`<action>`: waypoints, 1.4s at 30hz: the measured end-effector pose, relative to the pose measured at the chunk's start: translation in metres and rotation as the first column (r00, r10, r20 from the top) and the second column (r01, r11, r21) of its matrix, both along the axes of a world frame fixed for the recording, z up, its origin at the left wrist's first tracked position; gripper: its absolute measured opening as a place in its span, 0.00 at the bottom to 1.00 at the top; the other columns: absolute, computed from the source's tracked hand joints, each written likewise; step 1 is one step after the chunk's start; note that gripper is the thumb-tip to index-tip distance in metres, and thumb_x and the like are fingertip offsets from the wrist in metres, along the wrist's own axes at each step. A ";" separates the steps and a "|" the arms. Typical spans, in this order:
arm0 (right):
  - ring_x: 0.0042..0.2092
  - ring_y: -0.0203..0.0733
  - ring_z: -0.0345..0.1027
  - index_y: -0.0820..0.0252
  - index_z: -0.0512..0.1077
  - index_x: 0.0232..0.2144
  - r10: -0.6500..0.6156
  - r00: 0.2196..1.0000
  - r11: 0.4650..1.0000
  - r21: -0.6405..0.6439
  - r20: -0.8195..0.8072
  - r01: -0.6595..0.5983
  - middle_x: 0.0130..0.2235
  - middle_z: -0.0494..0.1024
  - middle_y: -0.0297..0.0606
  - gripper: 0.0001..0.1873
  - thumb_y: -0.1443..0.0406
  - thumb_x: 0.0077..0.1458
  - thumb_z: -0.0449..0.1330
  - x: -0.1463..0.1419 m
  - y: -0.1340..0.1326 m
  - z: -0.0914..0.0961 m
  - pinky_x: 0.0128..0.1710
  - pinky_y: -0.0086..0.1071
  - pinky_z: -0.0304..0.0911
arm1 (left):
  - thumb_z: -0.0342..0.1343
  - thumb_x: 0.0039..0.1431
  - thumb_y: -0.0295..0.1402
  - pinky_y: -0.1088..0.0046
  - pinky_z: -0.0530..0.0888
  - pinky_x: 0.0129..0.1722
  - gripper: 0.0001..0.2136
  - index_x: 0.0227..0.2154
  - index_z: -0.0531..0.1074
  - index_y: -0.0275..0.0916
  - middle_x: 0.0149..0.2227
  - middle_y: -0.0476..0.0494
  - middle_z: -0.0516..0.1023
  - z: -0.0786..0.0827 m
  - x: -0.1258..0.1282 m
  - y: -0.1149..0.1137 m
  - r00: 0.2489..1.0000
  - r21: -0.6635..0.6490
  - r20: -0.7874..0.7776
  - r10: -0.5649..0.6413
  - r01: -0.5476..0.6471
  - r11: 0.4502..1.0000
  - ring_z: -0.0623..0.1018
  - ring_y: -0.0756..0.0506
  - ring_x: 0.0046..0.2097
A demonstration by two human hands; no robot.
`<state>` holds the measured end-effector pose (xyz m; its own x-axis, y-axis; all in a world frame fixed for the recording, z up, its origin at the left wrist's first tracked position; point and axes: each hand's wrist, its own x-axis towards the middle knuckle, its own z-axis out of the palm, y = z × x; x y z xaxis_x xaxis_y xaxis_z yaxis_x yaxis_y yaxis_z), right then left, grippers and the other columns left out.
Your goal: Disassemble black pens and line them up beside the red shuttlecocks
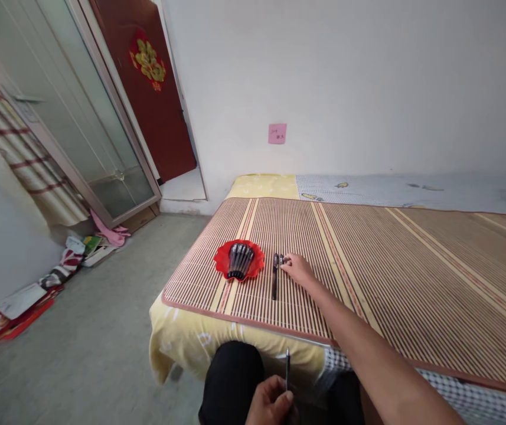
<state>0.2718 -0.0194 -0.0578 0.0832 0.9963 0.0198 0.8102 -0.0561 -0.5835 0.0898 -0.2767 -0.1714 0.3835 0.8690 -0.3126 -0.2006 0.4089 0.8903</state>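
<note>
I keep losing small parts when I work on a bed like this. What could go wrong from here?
1. The small piece by the right hand might slip between the ridges of the slatted mat.
2. The loose pen lies right beside that hand, so a nudge could send it rolling.
3. The held pen in the left hand is off the bed. If dropped, it would probably land on the floor.

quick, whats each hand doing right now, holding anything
Left hand: closed around a thin dark pen, held upright.
Right hand: fingertips at a small grey piece on the striped bamboo mat; grip cannot be told.
</note>
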 end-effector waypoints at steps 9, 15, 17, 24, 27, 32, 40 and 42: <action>0.33 0.38 0.73 0.59 0.77 0.41 -0.008 1.000 1.000 0.012 -0.010 0.008 0.35 0.82 0.36 0.10 0.64 0.55 0.64 0.000 0.000 0.000 0.28 0.27 0.59 | 0.68 0.41 0.61 0.74 0.63 0.26 0.30 0.28 0.69 0.38 0.22 0.49 0.72 -0.006 -0.003 0.001 0.999 -0.020 0.029 -0.043 0.044 0.999 0.67 0.51 0.23; 0.32 0.37 0.73 0.59 0.77 0.39 -0.007 1.000 1.000 0.024 -0.017 0.007 0.35 0.82 0.36 0.09 0.65 0.54 0.64 0.000 0.001 -0.002 0.27 0.27 0.57 | 0.69 0.38 0.61 0.74 0.61 0.24 0.29 0.28 0.70 0.38 0.21 0.50 0.73 -0.007 -0.002 0.000 0.999 -0.066 0.038 -0.028 0.031 0.997 0.67 0.51 0.22; 0.32 0.38 0.73 0.59 0.77 0.39 -0.007 1.000 1.000 0.026 -0.024 0.008 0.35 0.82 0.36 0.09 0.65 0.54 0.64 0.000 0.001 -0.003 0.26 0.27 0.57 | 0.69 0.38 0.61 0.74 0.61 0.24 0.29 0.28 0.70 0.39 0.20 0.50 0.73 -0.005 -0.002 0.000 0.999 -0.073 0.033 -0.028 0.030 0.997 0.68 0.51 0.22; 0.35 0.41 0.75 0.61 0.77 0.39 -0.018 0.967 0.998 0.060 -0.252 0.034 0.37 0.82 0.40 0.10 0.64 0.53 0.64 0.010 -0.005 -0.002 0.31 0.29 0.63 | 0.67 0.34 0.65 0.75 0.57 0.23 0.33 0.26 0.67 0.39 0.18 0.52 0.70 0.012 0.001 0.001 1.000 -0.038 -0.012 -0.017 0.017 0.999 0.64 0.53 0.20; 0.34 0.41 0.76 0.63 0.76 0.42 -0.016 0.941 0.997 0.060 -0.339 0.038 0.35 0.81 0.41 0.12 0.63 0.58 0.59 0.020 -0.020 0.004 0.33 0.30 0.66 | 0.67 0.37 0.64 0.76 0.58 0.23 0.31 0.26 0.68 0.39 0.18 0.53 0.70 0.011 0.002 0.000 1.000 -0.009 -0.019 -0.009 0.009 1.000 0.65 0.53 0.21; 0.31 0.42 0.73 0.60 0.76 0.41 0.044 0.797 0.994 0.104 -0.602 0.024 0.31 0.80 0.40 0.16 0.55 0.56 0.60 0.035 -0.083 0.008 0.33 0.34 0.69 | 0.69 0.38 0.61 0.76 0.58 0.22 0.30 0.29 0.72 0.37 0.18 0.53 0.70 -0.004 0.005 -0.001 0.998 0.009 -0.012 0.067 -0.067 0.998 0.62 0.54 0.19; 0.28 0.42 0.71 0.57 0.77 0.37 -0.030 0.643 0.998 -0.057 -0.765 -0.021 0.30 0.79 0.40 0.26 0.42 0.49 0.63 0.027 -0.218 -0.030 0.27 0.34 0.66 | 0.71 0.42 0.54 0.77 0.60 0.24 0.25 0.29 0.74 0.36 0.22 0.52 0.71 0.024 0.000 -0.003 0.998 0.058 -0.019 0.064 -0.063 0.996 0.65 0.53 0.23; 0.28 0.42 0.72 0.56 0.77 0.34 -0.058 0.642 0.994 -0.105 -0.764 -0.035 0.29 0.79 0.39 0.26 0.41 0.48 0.63 0.017 -0.241 -0.043 0.27 0.34 0.66 | 0.73 0.39 0.52 0.77 0.60 0.26 0.24 0.26 0.74 0.35 0.22 0.52 0.71 0.033 0.000 -0.003 0.996 0.078 -0.032 0.083 -0.081 0.994 0.65 0.53 0.25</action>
